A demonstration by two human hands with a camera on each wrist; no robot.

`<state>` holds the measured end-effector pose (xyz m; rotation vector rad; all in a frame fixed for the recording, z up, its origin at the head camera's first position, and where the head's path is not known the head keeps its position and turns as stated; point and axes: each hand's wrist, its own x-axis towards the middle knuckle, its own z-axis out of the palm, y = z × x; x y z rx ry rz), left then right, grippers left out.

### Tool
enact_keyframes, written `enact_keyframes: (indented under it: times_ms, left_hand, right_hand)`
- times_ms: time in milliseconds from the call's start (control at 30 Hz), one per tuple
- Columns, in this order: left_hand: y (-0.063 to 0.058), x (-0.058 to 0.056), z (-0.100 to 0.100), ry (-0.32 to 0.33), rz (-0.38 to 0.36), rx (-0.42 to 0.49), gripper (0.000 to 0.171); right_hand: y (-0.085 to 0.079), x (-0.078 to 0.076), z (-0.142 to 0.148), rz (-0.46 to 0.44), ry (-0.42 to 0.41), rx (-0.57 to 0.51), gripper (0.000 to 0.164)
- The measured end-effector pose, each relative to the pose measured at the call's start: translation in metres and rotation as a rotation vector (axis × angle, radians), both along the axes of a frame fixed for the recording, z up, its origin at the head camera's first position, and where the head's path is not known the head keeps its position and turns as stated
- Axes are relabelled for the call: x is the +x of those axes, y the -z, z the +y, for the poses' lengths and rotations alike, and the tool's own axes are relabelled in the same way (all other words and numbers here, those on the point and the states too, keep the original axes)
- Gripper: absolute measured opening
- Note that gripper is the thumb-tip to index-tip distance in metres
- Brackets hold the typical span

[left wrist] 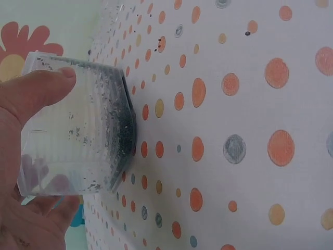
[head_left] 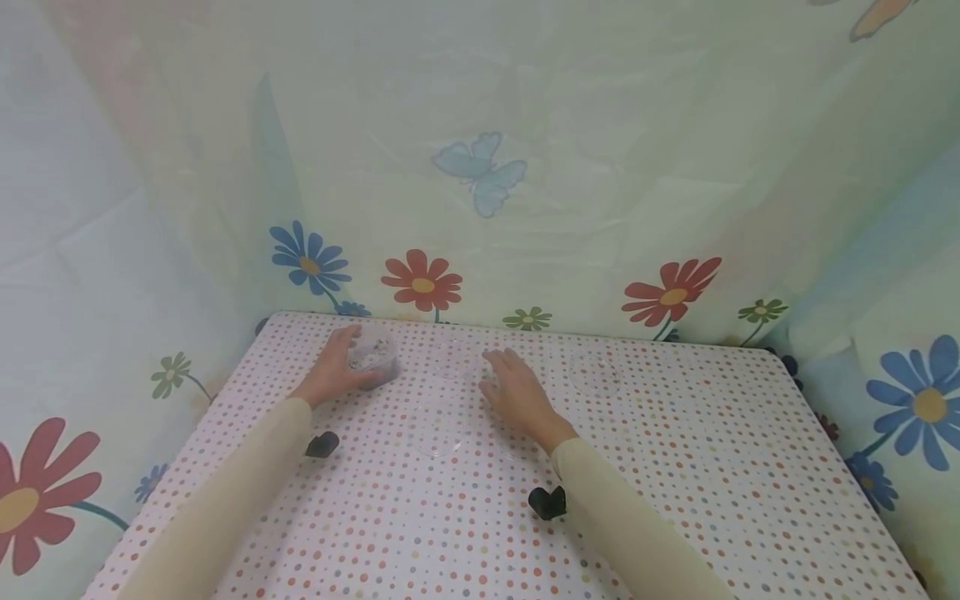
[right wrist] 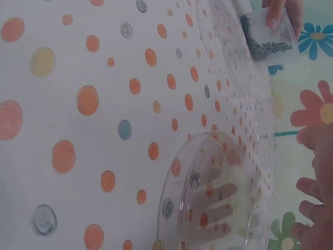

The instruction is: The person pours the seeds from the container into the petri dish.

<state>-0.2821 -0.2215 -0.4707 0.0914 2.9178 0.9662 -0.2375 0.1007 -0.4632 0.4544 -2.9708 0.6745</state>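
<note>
At the left of the table, my left hand (head_left: pixel 333 369) grips a clear plastic tub (head_left: pixel 372 354) between thumb and fingers. Small dark grains, perhaps seeds, lie in the tub's bottom and cling to its walls (left wrist: pixel 78 130). The tub stands upright at the tabletop. Over the middle of the table, my right hand (head_left: pixel 519 396) is held with relaxed, spread fingers and nothing in them. Close below it is a clear round shallow dish (right wrist: pixel 203 203), which the hand does not visibly touch. Another such dish (right wrist: pixel 223 52) stands between this one and the tub.
More clear dishes are on the dotted tablecloth (head_left: pixel 712 467), one (head_left: pixel 437 429) in front and one (head_left: pixel 595 372) to the right. A few dark specks (left wrist: pixel 159 45) lie on the cloth. Behind the table hangs a flowered curtain (head_left: pixel 570 208).
</note>
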Motion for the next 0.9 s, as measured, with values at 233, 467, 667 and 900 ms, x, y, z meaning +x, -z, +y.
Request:
enact_keyframes:
  times_ms: [233,467,667,900]
  left_hand:
    - [-0.001,0.0,0.001,0.001,0.006,0.021,0.1]
    - [-0.002,0.002,0.002,-0.003,-0.017,0.026,0.1]
    - [-0.001,0.002,0.001,0.007,0.006,0.019,0.097]
    - [0.001,0.001,0.001,0.023,0.04,0.009,0.097]
  right_hand:
    - [0.003,-0.006,0.0,-0.012,0.013,0.0,0.051]
    - [0.008,-0.011,-0.002,-0.038,0.026,-0.019,0.05]
    - [0.013,-0.014,-0.003,-0.039,0.028,-0.031,0.05]
    - [0.017,-0.018,-0.007,-0.046,0.043,-0.027,0.051]
